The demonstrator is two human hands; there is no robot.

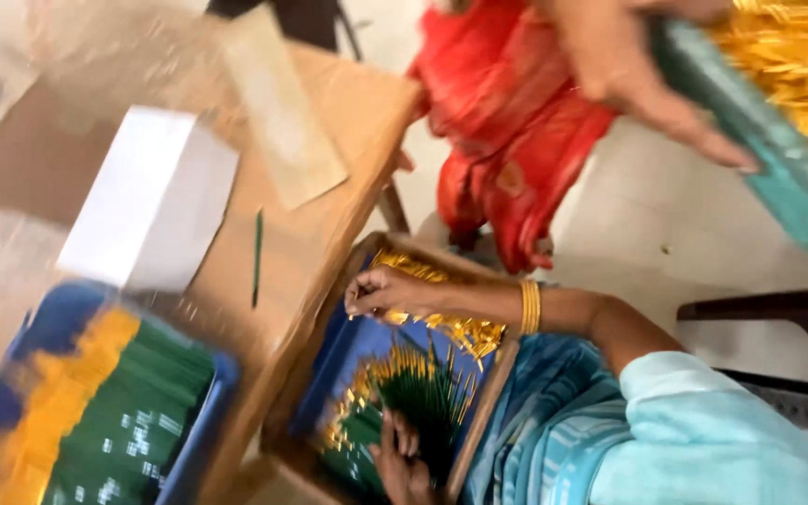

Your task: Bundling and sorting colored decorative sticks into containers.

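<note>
A wooden tray (493,388) with a blue lining sits beside my lap and holds green sticks with gold tips (423,388). My left hand (402,463) comes up from the bottom edge and grips a fanned bunch of these sticks. My right hand (383,292), with gold bangles at the wrist, lies over the tray's far side. Its fingers are curled on a row of gold tips (465,329). The picture is blurred, so exactly what those fingers pinch is unclear.
A wooden table (348,112) on the left bears a white box (151,201), a brown envelope (282,122), a lone green stick (257,257) and a blue crate (200,440) of green and yellow sticks. A person in red (507,122) holds a teal tray (778,159) of yellow sticks.
</note>
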